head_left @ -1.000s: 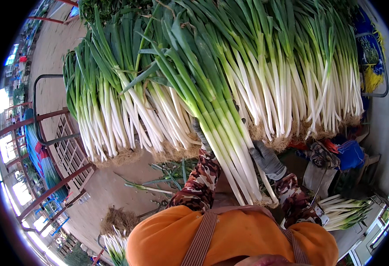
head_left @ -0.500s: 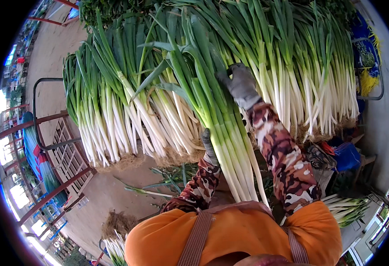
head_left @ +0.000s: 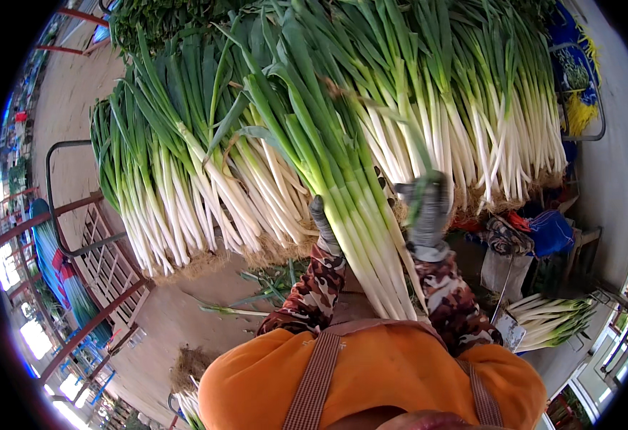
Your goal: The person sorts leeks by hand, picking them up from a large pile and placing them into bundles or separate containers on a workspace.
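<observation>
A bundle of several long leeks (head_left: 360, 251) lies slanting in front of me, white stems toward my body and green leaves away. My gloved left hand (head_left: 324, 222) is closed round its left side, most of the fingers hidden beneath it. To the right of the bundle, my grey-gloved right hand (head_left: 423, 201), blurred, grips a long drooping leek leaf (head_left: 414, 136). Behind both hands are rows of upright-laid leeks (head_left: 493, 129) with green tops and brown roots.
A metal rail (head_left: 51, 165) and red railings (head_left: 84, 319) stand left. Loose leaves (head_left: 271, 287) lie on the floor below. At right are blue and dark cloths (head_left: 554, 233), more leeks (head_left: 547, 315) and a yellow-fringed blue item (head_left: 575, 79); a root pile (head_left: 192, 365) is lower left.
My right hand first reached up into the bundle's leaves, and has now come back down and rightward, drawing a leaf away from the bundle. My left hand still holds the bundle.
</observation>
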`<control>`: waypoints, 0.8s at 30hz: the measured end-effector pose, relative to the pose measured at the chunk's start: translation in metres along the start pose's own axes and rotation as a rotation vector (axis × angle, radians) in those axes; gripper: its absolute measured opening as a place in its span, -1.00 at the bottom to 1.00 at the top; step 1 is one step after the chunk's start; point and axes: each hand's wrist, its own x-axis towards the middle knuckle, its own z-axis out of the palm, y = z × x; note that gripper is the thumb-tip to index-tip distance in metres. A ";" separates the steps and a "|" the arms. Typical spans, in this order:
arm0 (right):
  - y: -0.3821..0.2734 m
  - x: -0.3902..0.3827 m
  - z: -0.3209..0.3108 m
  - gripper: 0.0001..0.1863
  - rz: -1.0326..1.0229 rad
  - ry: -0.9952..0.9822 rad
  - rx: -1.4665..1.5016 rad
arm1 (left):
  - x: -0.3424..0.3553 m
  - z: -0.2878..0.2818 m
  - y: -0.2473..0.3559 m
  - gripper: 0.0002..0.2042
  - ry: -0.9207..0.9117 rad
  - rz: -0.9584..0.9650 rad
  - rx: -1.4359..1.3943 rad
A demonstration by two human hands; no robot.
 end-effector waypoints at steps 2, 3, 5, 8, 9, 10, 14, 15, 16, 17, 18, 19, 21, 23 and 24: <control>-0.025 -0.001 -0.051 -0.72 0.014 0.318 -0.068 | 0.002 0.026 0.001 -0.13 -0.044 -0.020 0.036; -0.030 -0.015 -0.080 -0.75 0.006 0.383 -0.140 | 0.007 0.031 -0.003 -0.13 -0.093 -0.043 0.012; -0.021 -0.062 -0.192 -0.63 0.160 0.115 -1.138 | 0.011 0.048 -0.012 -0.12 -0.134 -0.103 -0.006; -0.049 -0.131 -0.181 -0.43 0.092 0.020 -1.580 | 0.009 0.076 -0.028 -0.08 -0.116 -0.164 0.031; -0.047 -0.122 -0.168 -0.29 0.009 -0.005 -1.294 | 0.016 0.068 -0.039 -0.06 -0.182 -0.177 0.045; -0.060 -0.116 -0.133 -0.17 -0.060 -0.043 -1.218 | 0.019 0.056 -0.048 -0.04 -0.239 -0.191 0.057; -0.099 -0.072 -0.036 0.18 -0.004 -0.077 -1.543 | -0.009 0.113 -0.103 -0.17 -0.153 -0.169 0.100; -0.102 -0.079 -0.038 0.21 -0.004 -0.077 -1.531 | -0.020 0.111 -0.126 -0.20 -0.199 -0.031 0.072; -0.109 -0.085 -0.049 0.25 0.005 -0.051 -1.521 | -0.021 0.122 -0.128 -0.24 -0.159 -0.216 0.040; -0.114 -0.096 -0.057 0.28 0.019 -0.044 -1.499 | -0.025 0.134 -0.126 -0.27 -0.107 -0.385 0.006; -0.119 -0.109 -0.066 0.28 0.015 0.005 -1.494 | -0.037 0.132 -0.147 -0.31 -0.041 -0.276 0.076; -0.124 -0.119 -0.076 0.28 0.006 0.055 -1.487 | -0.050 0.125 -0.178 -0.35 0.017 -0.163 0.148; -0.151 -0.137 -0.083 0.20 0.054 0.216 -1.498 | -0.074 0.153 -0.185 -0.36 0.005 -0.453 0.016; -0.174 -0.151 -0.112 0.17 -0.054 0.294 -1.418 | -0.105 0.160 -0.225 -0.34 -0.014 -0.372 0.243; -0.185 -0.162 -0.124 0.15 -0.113 0.328 -1.381 | -0.124 0.160 -0.246 -0.36 0.024 -0.355 0.271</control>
